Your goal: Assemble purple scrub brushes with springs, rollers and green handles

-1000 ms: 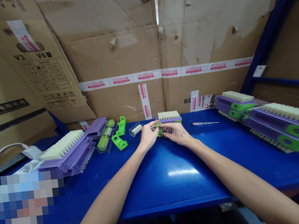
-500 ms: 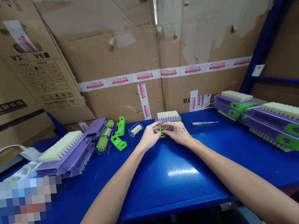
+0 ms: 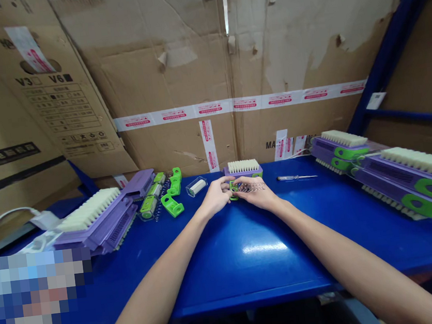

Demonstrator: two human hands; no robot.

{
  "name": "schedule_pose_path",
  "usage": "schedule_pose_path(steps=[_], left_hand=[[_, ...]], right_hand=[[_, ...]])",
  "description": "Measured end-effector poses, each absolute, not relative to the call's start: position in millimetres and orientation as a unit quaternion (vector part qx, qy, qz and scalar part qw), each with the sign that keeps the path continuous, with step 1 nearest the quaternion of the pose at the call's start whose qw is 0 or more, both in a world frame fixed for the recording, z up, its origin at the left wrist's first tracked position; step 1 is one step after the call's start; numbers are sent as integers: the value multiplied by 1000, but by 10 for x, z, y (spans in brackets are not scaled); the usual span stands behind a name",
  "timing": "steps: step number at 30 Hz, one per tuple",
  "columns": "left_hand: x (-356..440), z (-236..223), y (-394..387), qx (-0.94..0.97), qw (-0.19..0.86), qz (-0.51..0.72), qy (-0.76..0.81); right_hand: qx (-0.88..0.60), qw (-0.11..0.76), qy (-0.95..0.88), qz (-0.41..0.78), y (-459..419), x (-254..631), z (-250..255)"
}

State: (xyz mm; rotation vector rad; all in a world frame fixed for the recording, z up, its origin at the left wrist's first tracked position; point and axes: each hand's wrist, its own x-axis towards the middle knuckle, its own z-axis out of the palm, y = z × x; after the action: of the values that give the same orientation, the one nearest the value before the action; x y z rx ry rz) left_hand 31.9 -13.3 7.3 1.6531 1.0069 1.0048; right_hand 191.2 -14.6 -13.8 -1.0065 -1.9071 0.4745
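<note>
My left hand [image 3: 216, 198] and my right hand [image 3: 259, 194] meet over the middle of the blue table, fingers bent around a small green plastic part [image 3: 234, 189]. The fingers cover much of this part. From it a thin metal coil spring [image 3: 253, 186] stretches to the right, across the back of my right hand. Just behind the hands lies a purple brush block [image 3: 243, 168] with pale bristles facing up. To the left of my left hand is a small clear case [image 3: 197, 186] with a white piece in it.
Loose green brackets [image 3: 173, 206], springs and green-and-clear parts [image 3: 149, 207] lie at the left, beside stacked purple brushes [image 3: 93, 217]. A screwdriver [image 3: 297, 177] lies right of my hands. More purple-and-green brushes [image 3: 417, 180] are stacked at the far right. Cardboard [image 3: 175, 78] walls the back.
Both hands stay in nearly the same place around the green part. The spring's free end lies slightly flatter over my right hand. The whole view has shifted a little.
</note>
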Motion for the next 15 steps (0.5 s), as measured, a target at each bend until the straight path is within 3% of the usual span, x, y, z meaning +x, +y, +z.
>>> schedule_pose_path(steps=[15], left_hand=[[328, 151, -121, 675, 530, 342, 382]], right_hand=[[-430, 456, -703, 336, -86, 1971, -122]])
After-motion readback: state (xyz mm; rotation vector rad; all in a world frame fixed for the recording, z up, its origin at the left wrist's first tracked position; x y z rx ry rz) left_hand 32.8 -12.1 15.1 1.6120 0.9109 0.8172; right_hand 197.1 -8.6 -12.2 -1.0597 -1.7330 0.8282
